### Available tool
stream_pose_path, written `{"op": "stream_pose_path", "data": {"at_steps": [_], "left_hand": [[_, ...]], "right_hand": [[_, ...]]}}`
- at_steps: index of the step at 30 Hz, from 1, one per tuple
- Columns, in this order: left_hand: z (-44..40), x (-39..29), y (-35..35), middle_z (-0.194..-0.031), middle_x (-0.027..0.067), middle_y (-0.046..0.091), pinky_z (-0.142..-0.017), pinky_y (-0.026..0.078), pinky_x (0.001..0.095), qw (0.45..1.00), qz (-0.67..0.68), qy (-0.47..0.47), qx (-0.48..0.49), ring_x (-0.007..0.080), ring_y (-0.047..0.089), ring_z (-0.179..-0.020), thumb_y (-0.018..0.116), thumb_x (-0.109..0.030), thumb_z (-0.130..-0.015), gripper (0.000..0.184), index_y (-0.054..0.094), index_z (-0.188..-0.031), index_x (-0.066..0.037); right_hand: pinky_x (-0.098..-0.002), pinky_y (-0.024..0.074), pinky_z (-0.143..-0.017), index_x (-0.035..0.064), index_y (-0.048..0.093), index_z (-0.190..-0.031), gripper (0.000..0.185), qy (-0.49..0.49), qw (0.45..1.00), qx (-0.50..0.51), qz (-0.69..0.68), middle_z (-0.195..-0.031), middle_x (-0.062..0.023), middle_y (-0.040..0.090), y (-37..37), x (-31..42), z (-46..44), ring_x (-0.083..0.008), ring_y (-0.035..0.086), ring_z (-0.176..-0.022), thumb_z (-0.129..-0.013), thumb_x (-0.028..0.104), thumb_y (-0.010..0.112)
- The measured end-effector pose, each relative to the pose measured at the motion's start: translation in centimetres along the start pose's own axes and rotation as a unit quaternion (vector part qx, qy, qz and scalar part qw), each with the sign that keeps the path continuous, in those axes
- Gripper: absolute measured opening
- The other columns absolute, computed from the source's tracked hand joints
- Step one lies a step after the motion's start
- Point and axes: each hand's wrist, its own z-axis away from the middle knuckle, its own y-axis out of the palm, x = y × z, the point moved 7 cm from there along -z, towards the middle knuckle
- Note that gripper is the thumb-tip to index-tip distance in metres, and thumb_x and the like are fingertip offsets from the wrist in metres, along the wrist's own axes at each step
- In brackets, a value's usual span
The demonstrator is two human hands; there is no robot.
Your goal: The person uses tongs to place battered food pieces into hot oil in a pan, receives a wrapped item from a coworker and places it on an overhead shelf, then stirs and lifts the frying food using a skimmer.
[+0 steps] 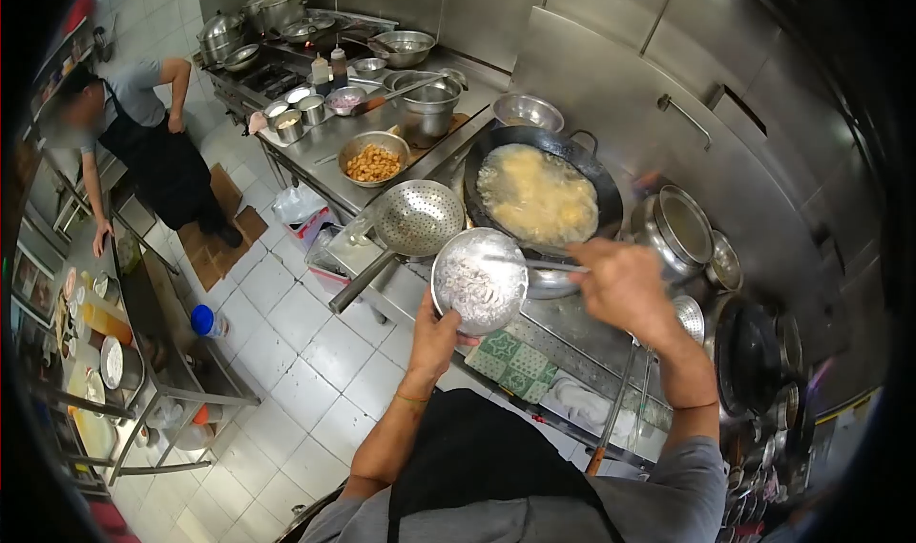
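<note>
The left hand (pixel 440 331) has its grip pinching a round bowl (pixel 441 287) of ragged, white-dusted pieces (pixel 480 285), the right hand (pixel 618 281) clenches a slim metal utensil (pixel 549 266), and frothy black wok (pixel 610 198) and perforated strainer (pixel 418 217) crowd right alongside!

The steel counter (pixel 482 96) at 11 o'clock carried 2 squeeze bottles (pixel 339 68) and a bowl of browned pieces (pixel 374 138). The stove unit (pixel 563 319) bore a black wok (pixel 611 202) at 1 o'clock and a green patterned cloth (pixel 513 364) at 5. On the tiled floor (pixel 296 304), flattened cardboard (pixel 197 259) lay at 9 o'clock. The side table (pixel 122 268), between 8 and 9 o'clock, held a bottle of orange-brown liquid (pixel 105 320).
</note>
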Motion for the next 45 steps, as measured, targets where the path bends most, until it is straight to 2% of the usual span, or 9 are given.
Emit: {"op": "stream_pose_path", "data": {"at_steps": [2, 6, 16, 21, 24, 32, 35, 40, 45], "left_hand": [[-0.1, 0.0, 0.4, -0.123, 0.0169, 0.052, -0.051, 0.059, 0.0286, 0.999, -0.029, 0.019, 0.01, 0.0253, 0.065, -0.091, 0.039, 0.006, -0.08, 0.063, 0.028, -0.14, -0.006], [-0.4, -0.1, 0.3, -0.127, 0.0162, 0.05, -0.05, 0.059, 0.0287, 0.998, -0.047, 0.029, 0.026, 0.0248, 0.065, -0.091, 0.038, 0.007, -0.079, 0.068, 0.023, -0.144, -0.007], [-3.3, 4.5, -4.2, -0.119, 0.0174, 0.055, -0.047, 0.059, 0.0316, 0.994, -0.005, -0.096, -0.045, 0.028, 0.066, -0.088, 0.041, 0.004, -0.08, 0.056, 0.032, -0.135, -0.004], [-3.7, 6.5, -4.7, -0.118, 0.0192, 0.055, -0.05, 0.06, 0.0337, 0.993, -0.013, -0.11, -0.042, 0.0294, 0.066, -0.089, 0.041, 0.004, -0.081, 0.052, 0.034, -0.132, -0.001], [-2.9, 6.4, -4.7, -0.109, 0.0217, 0.059, -0.047, 0.059, 0.0325, 0.995, 0.008, -0.087, -0.042, 0.0295, 0.067, -0.077, 0.044, 0.005, -0.075, 0.055, 0.034, -0.129, 0.006], [-1.4, 5.6, -6.0, -0.113, 0.0197, 0.058, -0.049, 0.06, 0.0332, 0.994, 0.009, -0.099, -0.039, 0.0304, 0.067, -0.083, 0.041, 0.006, -0.077, 0.055, 0.034, -0.131, 0.001], [-0.3, 3.8, -6.2, -0.112, 0.0199, 0.058, -0.048, 0.06, 0.033, 0.995, 0.025, -0.076, -0.058, 0.0302, 0.067, -0.082, 0.042, 0.005, -0.077, 0.054, 0.035, -0.13, 0.002], [-0.1, 2.6, -7.4, -0.113, 0.0201, 0.058, -0.049, 0.06, 0.0321, 0.994, 0.051, -0.079, -0.06, 0.0287, 0.067, -0.081, 0.041, 0.004, -0.079, 0.052, 0.035, -0.13, 0.001], [0.3, -0.5, -6.2, -0.118, 0.0182, 0.056, -0.056, 0.06, 0.0338, 0.993, 0.085, -0.039, -0.065, 0.0268, 0.067, -0.086, 0.042, 0.003, -0.082, 0.054, 0.031, -0.135, -0.005]], "right_hand": [[-0.0414, 0.0523, -0.06, 0.0036, 0.066, -0.1, 0.026, -0.019, 0.998, 0.064, 0.022, -0.082, -0.0126, 0.068, 2.0, 2.1, -0.6, -0.0299, 0.067, -0.071, -0.077, 0.016, 0.068], [-0.0419, 0.052, -0.058, 0.0037, 0.066, -0.098, 0.024, -0.039, 0.997, 0.06, 0.01, -0.08, -0.0121, 0.067, 3.3, 2.1, -0.8, -0.0306, 0.066, -0.068, -0.078, 0.017, 0.067], [-0.0383, 0.0473, -0.057, 0.0038, 0.07, -0.095, 0.024, 0.052, 0.991, -0.126, -0.018, -0.075, -0.0137, 0.065, -6.3, -0.3, -0.1, -0.033, 0.062, -0.065, -0.072, 0.011, 0.071], [-0.0417, 0.0486, -0.06, 0.0075, 0.071, -0.091, 0.017, 0.093, 0.976, -0.195, 0.043, -0.08, -0.0139, 0.067, -7.8, -4.1, -2.3, -0.0335, 0.064, -0.07, -0.075, 0.013, 0.069], [-0.0437, 0.0495, -0.065, 0.0105, 0.072, -0.091, 0.017, 0.172, 0.961, -0.204, 0.077, -0.082, -0.0151, 0.067, -7.8, -7.3, -4.7, -0.0348, 0.064, -0.073, -0.075, 0.017, 0.068], [-0.0431, 0.0516, -0.083, 0.0102, 0.071, -0.099, 0.027, 0.33, 0.93, -0.015, 0.163, -0.099, -0.0162, 0.068, 3.5, -18.5, -13.9, -0.0327, 0.065, -0.095, -0.08, 0.028, 0.063], [-0.0437, 0.0514, -0.083, 0.0082, 0.069, -0.099, 0.029, 0.329, 0.929, -0.001, 0.172, -0.097, -0.017, 0.068, 7.7, -21.9, -13.9, -0.0329, 0.065, -0.095, -0.081, 0.029, 0.059], [-0.0469, 0.0505, -0.079, 0.0075, 0.068, -0.103, 0.031, 0.314, 0.935, -0.092, 0.135, -0.094, -0.0179, 0.068, 1.4, -15.5, -11.4, -0.0373, 0.064, -0.092, -0.083, 0.031, 0.062], [-0.0423, 0.051, -0.069, 0.0075, 0.07, -0.096, 0.023, 0.088, 0.99, -0.106, 0.029, -0.087, -0.0155, 0.068, -3.8, -3.2, -6.1, -0.034, 0.066, -0.08, -0.076, 0.02, 0.07]]}}
